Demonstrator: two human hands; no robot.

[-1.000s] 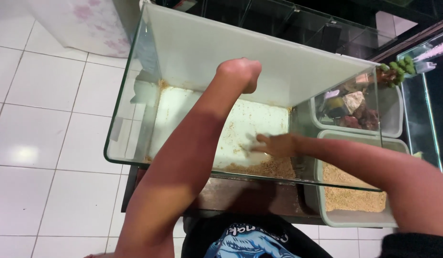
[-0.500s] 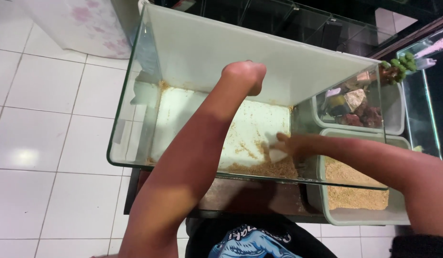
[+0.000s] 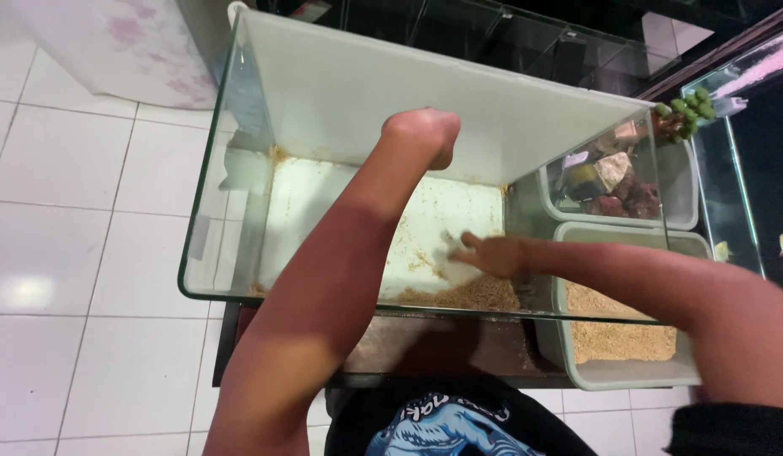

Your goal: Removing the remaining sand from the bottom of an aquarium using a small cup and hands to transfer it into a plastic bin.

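**Two hands inside a glass tank, one down on the sand**

Seen from above: a rectangular glass tank (image 3: pixel 239 211) on a dark stand over white floor tiles (image 3: pixel 87 253), with a pale back wall and a white bottom mostly bare. Tan sand (image 3: pixel 467 295) heaped along the near edge of the tank floor, thin streaks trailing toward the middle.

Right hand (image 3: pixel 497 255) reaching in from the right side, low at the bottom, fingers spread and released, resting on or just above the sand pile at its inner edge; gripping nothing. Exact contact with the sand hard to tell through the glass.

Left hand (image 3: pixel 425 133) higher up, near the tank's back wall, forearm stretched across the middle of the tank. Bent at the wrist, fingers curled out of sight, so no telling whether clenched on the rim, holding something, or loose.

Just right of the tank, two pale plastic tubs: the nearer tub (image 3: pixel 577 371) holding more tan sand, the farther tub (image 3: pixel 683 198) filled with rocks and ornaments. Beyond those, a small green plant (image 3: pixel 687 108) and a dark aquarium (image 3: pixel 763 169) at the right edge.
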